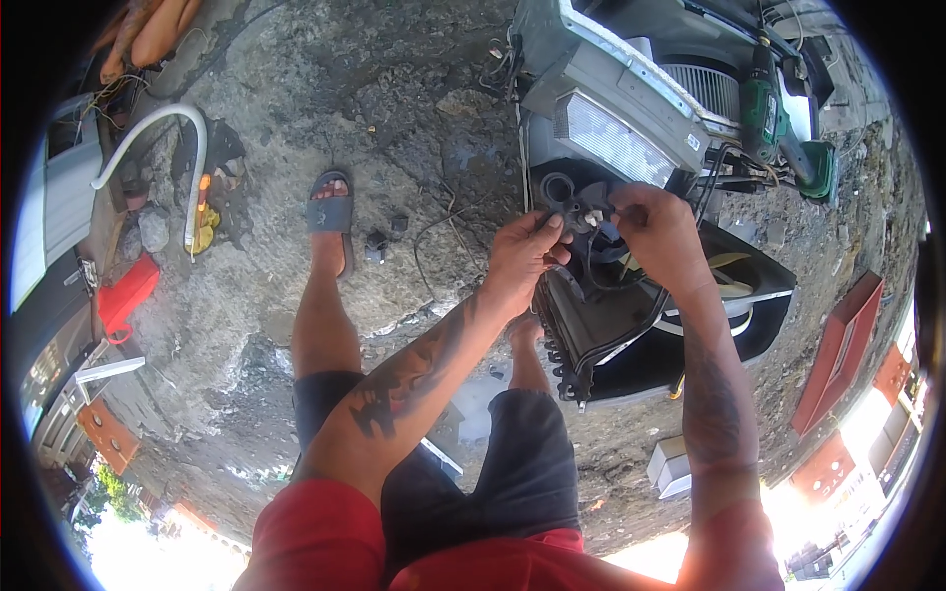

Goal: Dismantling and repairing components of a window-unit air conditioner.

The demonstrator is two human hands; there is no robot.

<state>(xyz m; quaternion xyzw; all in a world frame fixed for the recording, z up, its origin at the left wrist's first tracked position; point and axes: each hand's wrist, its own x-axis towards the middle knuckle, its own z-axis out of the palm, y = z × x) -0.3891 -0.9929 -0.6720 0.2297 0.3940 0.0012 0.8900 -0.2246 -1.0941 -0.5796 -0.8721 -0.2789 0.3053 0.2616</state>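
My left hand (532, 258) is closed, thumb and fingers pinching a small dark grey part (554, 189) with a round ring at its upper end. Close beside it, my right hand (655, 236) has its fingers bent together at the part's right side; what they grip is mostly hidden. A small whitish piece (593, 217) shows between the two hands. Beneath them lies a black plastic casing (616, 315) with a toothed edge. Just beyond stands an opened grey appliance housing (631, 98), with a finned panel (611, 138) and a ribbed blower wheel (705, 87) inside.
A green cordless drill (764, 108) rests on the housing's right side. Dark cables run near the casing. At the far left lie a white curved hose (202, 138) and a red object (126, 291). A reddish frame (838, 355) lies at right. Small black pieces (375, 244) sit beside my sandalled foot.
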